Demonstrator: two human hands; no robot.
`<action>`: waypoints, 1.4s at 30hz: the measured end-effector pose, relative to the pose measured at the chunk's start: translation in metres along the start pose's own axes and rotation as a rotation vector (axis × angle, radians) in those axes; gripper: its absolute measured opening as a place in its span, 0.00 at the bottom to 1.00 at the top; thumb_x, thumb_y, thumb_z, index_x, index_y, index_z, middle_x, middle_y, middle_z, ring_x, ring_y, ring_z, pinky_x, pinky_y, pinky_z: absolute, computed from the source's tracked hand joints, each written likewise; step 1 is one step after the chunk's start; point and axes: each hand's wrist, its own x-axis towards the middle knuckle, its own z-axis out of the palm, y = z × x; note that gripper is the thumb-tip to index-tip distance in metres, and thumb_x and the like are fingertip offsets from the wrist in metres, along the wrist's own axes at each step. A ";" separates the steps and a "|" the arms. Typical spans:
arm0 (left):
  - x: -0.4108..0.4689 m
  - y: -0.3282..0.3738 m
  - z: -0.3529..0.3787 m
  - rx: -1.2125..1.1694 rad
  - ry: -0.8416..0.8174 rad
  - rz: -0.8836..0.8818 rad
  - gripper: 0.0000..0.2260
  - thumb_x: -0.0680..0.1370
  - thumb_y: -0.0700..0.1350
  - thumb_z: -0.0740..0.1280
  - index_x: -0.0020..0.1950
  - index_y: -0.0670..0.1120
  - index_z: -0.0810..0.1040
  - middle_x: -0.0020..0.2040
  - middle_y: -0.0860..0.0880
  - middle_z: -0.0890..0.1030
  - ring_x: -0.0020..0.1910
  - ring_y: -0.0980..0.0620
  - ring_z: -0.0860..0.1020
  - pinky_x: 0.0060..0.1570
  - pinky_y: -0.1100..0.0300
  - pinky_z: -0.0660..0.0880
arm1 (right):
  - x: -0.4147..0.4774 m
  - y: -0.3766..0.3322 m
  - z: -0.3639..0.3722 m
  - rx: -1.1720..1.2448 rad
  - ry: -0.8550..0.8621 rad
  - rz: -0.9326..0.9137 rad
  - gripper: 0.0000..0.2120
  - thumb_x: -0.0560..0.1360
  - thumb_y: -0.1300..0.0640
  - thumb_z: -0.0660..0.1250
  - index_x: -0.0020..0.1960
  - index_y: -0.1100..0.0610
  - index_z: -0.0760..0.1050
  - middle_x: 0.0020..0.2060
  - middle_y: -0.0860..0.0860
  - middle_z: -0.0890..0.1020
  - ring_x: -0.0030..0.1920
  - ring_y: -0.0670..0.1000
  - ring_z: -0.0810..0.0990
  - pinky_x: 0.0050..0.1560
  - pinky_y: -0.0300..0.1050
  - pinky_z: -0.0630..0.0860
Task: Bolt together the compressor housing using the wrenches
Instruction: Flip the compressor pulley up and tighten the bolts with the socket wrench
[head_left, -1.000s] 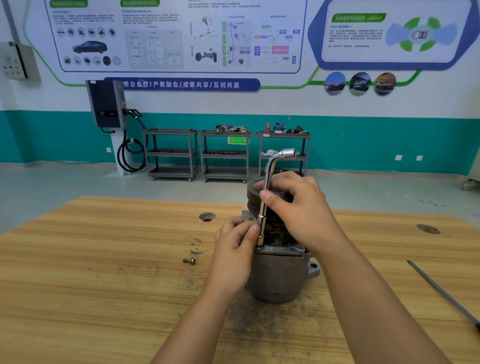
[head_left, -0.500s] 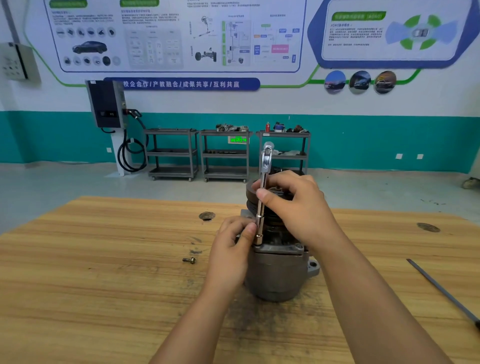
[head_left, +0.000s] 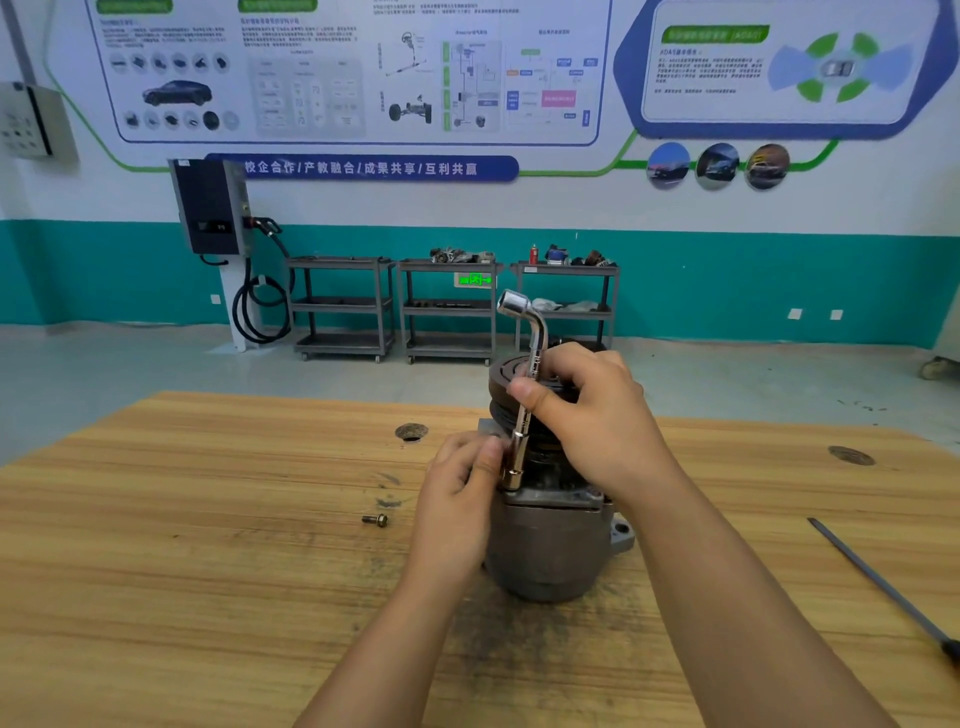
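- Right hand (head_left: 587, 415): centre of frame, above the housing; thumb and curled fingers clamped on the upper shaft of the wrench.
- Left hand (head_left: 460, 488): just left of the housing; fingers curled, thumb laid against the wrench's lower socket end, closing on it. Fingertips behind the tool are hidden.
- Wrench (head_left: 520, 441): 1, chrome, L-shaped socket type. It stands nearly upright, leaning slightly right. The lower socket sits on the housing's top flange at its left edge; the bent upper socket points toward the upper left of the frame.
- Compressor housing (head_left: 550, 551): 1, grey cast metal, standing on end at centre of the desk. It has a dark pulley (head_left: 501, 382) on top and a mounting ear (head_left: 622, 535) with a hole at its right side.
- Bolt (head_left: 375, 519): 1, loose, lying on its side on the desk, left of the housing and apart from the left hand.
- Desk (head_left: 208, 571): wood-grain top filling the lower half of the frame. It has dark smudges around the housing and 2 round holes, 1 left of centre (head_left: 411, 431) and 1 at the right (head_left: 850, 455).
- Long dark rod (head_left: 883, 585): 1, lying diagonally at the lower right of the desk, well apart from the housing.
- Shelf carts (head_left: 340, 306): 3, grey, along the teal wall at centre background.
- Charging unit (head_left: 210, 208): 1, dark, with a looped cable, upper left of the frame.
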 end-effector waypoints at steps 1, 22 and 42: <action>0.000 0.000 0.000 0.018 -0.008 0.010 0.13 0.76 0.51 0.61 0.46 0.45 0.81 0.48 0.49 0.78 0.51 0.53 0.76 0.53 0.61 0.70 | -0.001 -0.001 0.001 0.009 0.022 0.016 0.06 0.74 0.50 0.68 0.40 0.43 0.71 0.38 0.36 0.69 0.52 0.48 0.67 0.62 0.57 0.65; 0.001 -0.004 -0.002 0.066 0.061 0.028 0.06 0.76 0.40 0.67 0.41 0.50 0.80 0.45 0.50 0.77 0.44 0.64 0.75 0.46 0.72 0.68 | -0.005 -0.002 0.004 0.019 0.039 -0.005 0.08 0.72 0.49 0.68 0.39 0.39 0.71 0.39 0.34 0.71 0.49 0.41 0.61 0.61 0.53 0.64; 0.000 -0.003 0.000 0.071 0.053 -0.025 0.01 0.75 0.45 0.69 0.44 0.51 0.79 0.46 0.51 0.80 0.47 0.57 0.77 0.48 0.65 0.71 | -0.001 0.002 0.011 -0.063 0.100 0.002 0.07 0.73 0.49 0.69 0.41 0.46 0.72 0.38 0.35 0.67 0.43 0.39 0.56 0.52 0.43 0.57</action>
